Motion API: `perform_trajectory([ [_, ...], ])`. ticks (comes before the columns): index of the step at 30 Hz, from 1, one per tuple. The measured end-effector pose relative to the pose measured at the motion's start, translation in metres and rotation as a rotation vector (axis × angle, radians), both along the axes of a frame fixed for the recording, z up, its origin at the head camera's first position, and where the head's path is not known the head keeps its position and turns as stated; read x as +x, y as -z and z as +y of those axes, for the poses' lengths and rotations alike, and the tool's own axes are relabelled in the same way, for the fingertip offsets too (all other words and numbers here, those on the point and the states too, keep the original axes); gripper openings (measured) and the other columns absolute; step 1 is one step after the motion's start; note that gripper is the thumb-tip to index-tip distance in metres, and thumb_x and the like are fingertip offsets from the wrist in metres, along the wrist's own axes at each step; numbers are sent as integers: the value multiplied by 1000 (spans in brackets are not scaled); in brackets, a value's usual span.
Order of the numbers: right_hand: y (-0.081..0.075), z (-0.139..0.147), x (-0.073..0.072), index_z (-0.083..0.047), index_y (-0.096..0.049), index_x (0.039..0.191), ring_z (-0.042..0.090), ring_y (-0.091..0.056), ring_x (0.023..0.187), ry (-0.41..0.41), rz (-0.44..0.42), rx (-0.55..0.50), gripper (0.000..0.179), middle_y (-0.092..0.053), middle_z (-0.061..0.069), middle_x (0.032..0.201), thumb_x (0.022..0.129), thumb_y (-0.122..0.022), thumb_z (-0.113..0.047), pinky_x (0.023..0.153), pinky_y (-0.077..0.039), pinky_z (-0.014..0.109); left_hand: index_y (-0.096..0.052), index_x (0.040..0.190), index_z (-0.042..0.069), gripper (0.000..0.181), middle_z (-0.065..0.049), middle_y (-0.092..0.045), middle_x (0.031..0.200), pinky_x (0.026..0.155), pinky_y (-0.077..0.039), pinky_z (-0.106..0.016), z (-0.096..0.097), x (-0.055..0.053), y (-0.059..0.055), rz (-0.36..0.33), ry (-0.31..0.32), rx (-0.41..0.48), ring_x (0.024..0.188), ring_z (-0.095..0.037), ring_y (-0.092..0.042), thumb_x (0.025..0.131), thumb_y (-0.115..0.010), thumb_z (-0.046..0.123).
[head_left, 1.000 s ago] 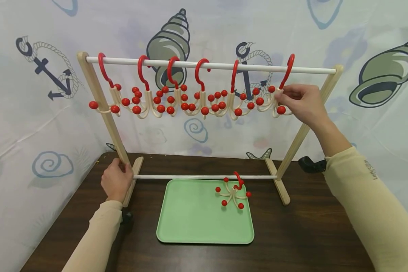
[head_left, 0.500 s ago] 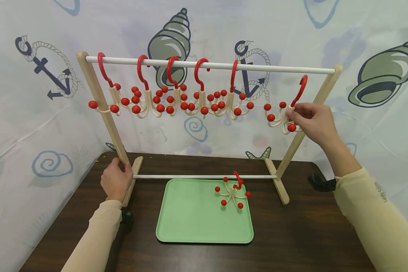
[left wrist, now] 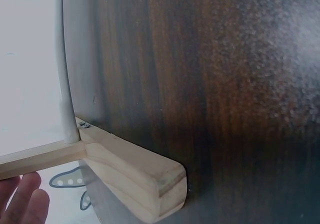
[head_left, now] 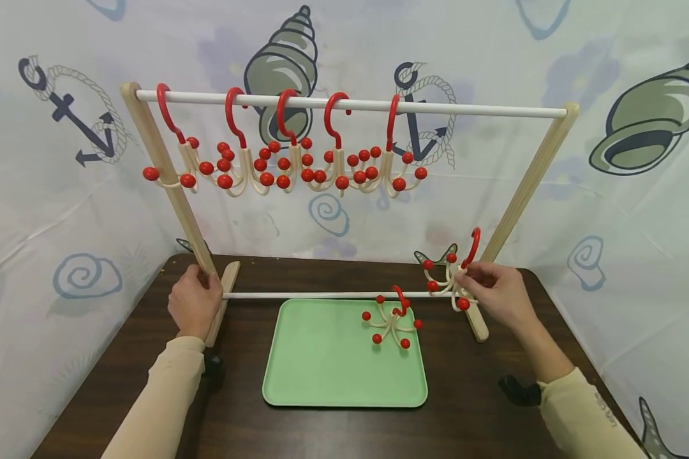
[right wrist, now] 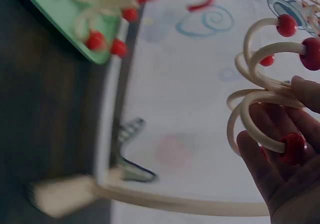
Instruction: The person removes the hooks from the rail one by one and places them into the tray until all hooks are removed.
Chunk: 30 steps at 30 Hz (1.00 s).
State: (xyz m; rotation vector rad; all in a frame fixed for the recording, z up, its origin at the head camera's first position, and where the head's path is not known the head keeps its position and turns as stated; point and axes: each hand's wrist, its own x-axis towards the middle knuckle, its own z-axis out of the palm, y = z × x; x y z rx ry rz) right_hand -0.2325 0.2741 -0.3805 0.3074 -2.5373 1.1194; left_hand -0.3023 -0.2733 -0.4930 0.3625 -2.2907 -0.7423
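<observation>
My right hand (head_left: 496,293) pinches the pale stem of a hook hanger (head_left: 452,279) with a red hook and red balls on curved arms. It is held low beside the rack's right post (head_left: 528,185); in the right wrist view its curved arms (right wrist: 257,86) show close up. My left hand (head_left: 194,303) grips the left wooden post (head_left: 175,185) near its foot, with fingers (left wrist: 27,196) showing beyond the wood in the left wrist view. Several similar hangers (head_left: 244,172) hang from the white top rod (head_left: 471,109). Another hanger (head_left: 393,320) lies on the green tray (head_left: 327,363).
A white lower rod (head_left: 298,295) joins the rack's two feet just behind the tray. Everything stands on a dark wooden table (head_left: 344,437). A patterned cloth (head_left: 344,57) hangs behind and at the sides.
My right hand has lifted the rightmost hanger off the top rod and carried it down beside the right post's lower part. The left hand has stayed on its post.
</observation>
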Motion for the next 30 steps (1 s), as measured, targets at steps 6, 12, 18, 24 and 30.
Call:
perform_trajectory([
  [6,44,-16,22,-6,-73,101,16,-67,75,-25,-72,-59,22,-72,4,88,88,-74,-24,63,-51,26,-63,97,2,25,-17,-64,81,59,-40,-57,-1,-1,-1,-8,-8,0,72,-43,-61,91,-59,26],
  [12,70,-28,42,-9,-73,97,12,-65,71,-17,-144,-67,20,-71,-1,85,86,-77,-25,62,-51,27,-63,97,1,25,-18,-65,82,59,-41,-57,1,-3,0,-13,-3,0,73,-43,-62,91,-59,25],
  [18,87,-41,57,-10,-74,95,11,-65,70,29,-211,-84,17,-71,-2,84,84,-78,-22,62,-51,27,-63,98,1,24,-18,-66,83,60,-41,-57,2,-4,0,-2,1,-4,74,-43,-62,91,-60,24],
  [24,102,-57,68,-11,-75,95,10,-66,72,90,-228,-147,15,-72,-3,85,82,-80,-16,66,-52,27,-63,99,0,25,-19,-66,84,60,-41,-58,2,-4,1,8,2,-4,73,-43,-62,91,-60,24],
  [30,113,-75,73,-12,-75,92,10,-67,73,127,-238,-197,14,-72,-4,82,80,-81,-15,68,-53,27,-63,99,0,25,-19,-66,83,59,-41,-57,1,-2,3,16,-1,2,72,-42,-62,92,-59,24],
])
